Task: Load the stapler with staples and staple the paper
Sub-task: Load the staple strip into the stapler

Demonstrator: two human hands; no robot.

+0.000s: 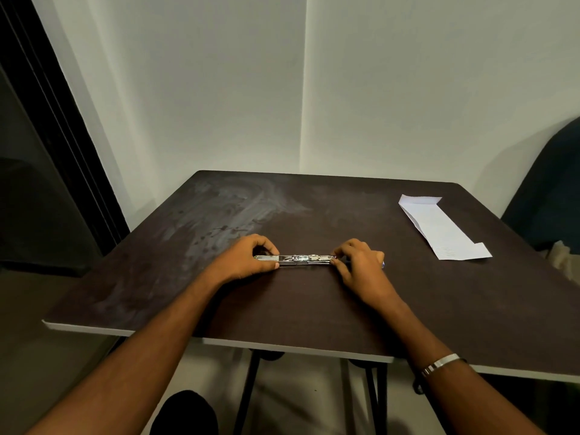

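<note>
A person sits at a dark desk (314,309), both forearms reaching forward. A metal stapler (301,259) lies flat and opened out lengthwise in the middle of the desk. The left hand (248,257) is closed around the stapler's left end, thumb and fingers pinching it. The right hand (361,263) pinches the right end with its fingertips. A folded white sheet of paper (442,229) lies well apart, near the far right corner of the desk. No loose strip of staples can be made out.

The step in hand appears to be loading. To do it well, the left hand should pin the stapler to the desk while the right works the staple channel, keeping it level so staples slide in straight, then closing it until it clicks.

A silver bracelet (442,362) circles the right wrist.
</note>
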